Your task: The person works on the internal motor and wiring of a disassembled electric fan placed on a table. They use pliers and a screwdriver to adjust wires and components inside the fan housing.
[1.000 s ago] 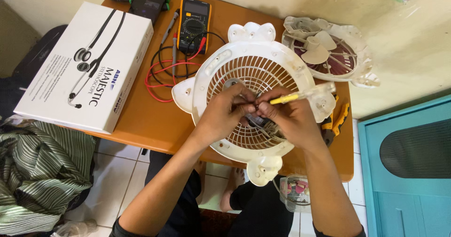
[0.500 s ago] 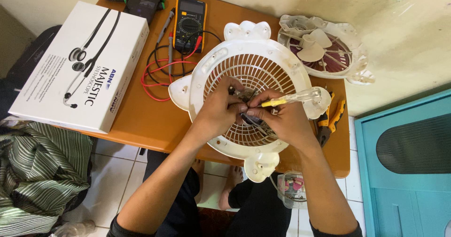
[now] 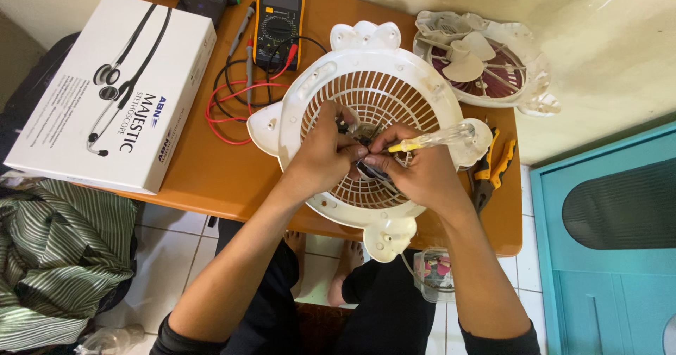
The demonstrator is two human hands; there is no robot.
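Round white plastic fan grille (image 3: 373, 126) lies flat on our orange wooden desk (image 3: 211, 175), blade assembly in its second white grille (image 3: 486, 63) already off, beyond our right hand. Our left hand (image 3: 325, 159) pinches small parts at the hub; right hand (image 3: 421, 175) clenches a clear-handled yellow screwdriver (image 3: 433, 140). Hub work unfinished. Yellow multimeter (image 3: 279, 20) sits beyond the left grip, orange-handled pliers (image 3: 493, 168) just right of the right.

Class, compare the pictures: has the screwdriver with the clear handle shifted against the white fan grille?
Yes, slightly. The screwdriver held by the right hand now lies flatter, its handle nearer the right rim of the fan grille.
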